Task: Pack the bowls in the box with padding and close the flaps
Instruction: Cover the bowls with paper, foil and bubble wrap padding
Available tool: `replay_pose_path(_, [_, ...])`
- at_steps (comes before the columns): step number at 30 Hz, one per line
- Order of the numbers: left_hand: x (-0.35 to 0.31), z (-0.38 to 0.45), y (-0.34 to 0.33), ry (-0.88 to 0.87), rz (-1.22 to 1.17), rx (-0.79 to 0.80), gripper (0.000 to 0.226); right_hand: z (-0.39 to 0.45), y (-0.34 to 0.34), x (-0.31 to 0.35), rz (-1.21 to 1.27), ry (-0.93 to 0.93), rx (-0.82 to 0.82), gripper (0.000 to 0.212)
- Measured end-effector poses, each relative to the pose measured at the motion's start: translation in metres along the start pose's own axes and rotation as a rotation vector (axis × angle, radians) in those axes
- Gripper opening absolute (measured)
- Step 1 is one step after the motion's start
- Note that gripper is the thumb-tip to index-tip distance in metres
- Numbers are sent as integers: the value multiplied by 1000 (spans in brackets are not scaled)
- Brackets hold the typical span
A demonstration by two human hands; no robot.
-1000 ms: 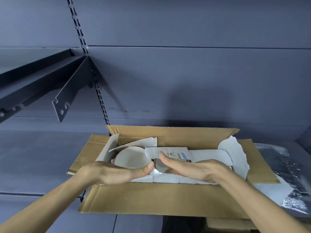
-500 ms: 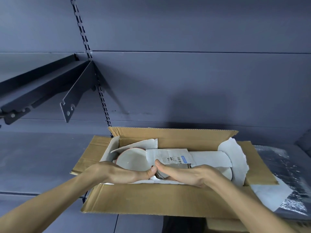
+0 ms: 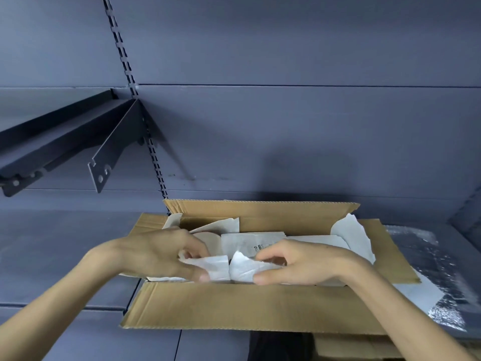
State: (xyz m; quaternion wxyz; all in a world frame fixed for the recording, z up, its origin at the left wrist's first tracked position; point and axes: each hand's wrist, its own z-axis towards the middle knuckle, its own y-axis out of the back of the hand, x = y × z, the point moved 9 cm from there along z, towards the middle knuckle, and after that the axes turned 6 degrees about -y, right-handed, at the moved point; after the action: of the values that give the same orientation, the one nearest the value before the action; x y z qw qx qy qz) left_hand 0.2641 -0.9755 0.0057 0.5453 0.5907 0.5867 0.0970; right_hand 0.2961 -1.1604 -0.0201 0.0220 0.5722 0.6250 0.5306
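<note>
An open cardboard box point(image 3: 234, 306) sits on the grey shelf with all its flaps spread out. White padding paper point(image 3: 260, 243) fills the inside. A pale bowl point(image 3: 210, 241) shows only partly behind my left hand; any other bowls are hidden under the paper. My left hand point(image 3: 161, 254) pinches a sheet of white paper point(image 3: 216, 267) at the box's near side. My right hand point(image 3: 299, 264) pinches a neighbouring piece of white paper point(image 3: 242, 267) between thumb and fingers. Both hands are over the box's front half, close together.
A silver bubble-wrap sheet point(image 3: 429, 277) lies on the shelf right of the box, partly under the right flap. A dark metal shelf with its bracket point(image 3: 104, 162) juts out at upper left. The grey back wall stands just behind the box.
Both hands rose from pressing flat around the bowl and now pinch the white paper at the box's front. The bowl is more covered.
</note>
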Motion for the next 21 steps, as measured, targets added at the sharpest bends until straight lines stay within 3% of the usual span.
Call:
replay_pose_path(3, [7,10,-1,-47,136,-95,19,4,0,3,-57,30,-89,39])
replay_pose_path(6, [10,18,-7,-36,210,-169,33,11,-8,3,-86,28,-117,38])
replay_pose_path(10, [4,28,-18,-66,263,-252,19,19,-20,-4,-120,-10,-129,41])
replay_pose_path(12, [4,28,-18,-81,262,-292,22,20,-18,-3,-121,-5,-181,40])
replay_pose_path(15, [11,25,-17,-68,214,-293,17,20,-12,4,-80,42,-274,38])
replay_pose_path(21, [30,17,-18,7,244,-288,27,25,-27,9,-161,61,-241,41])
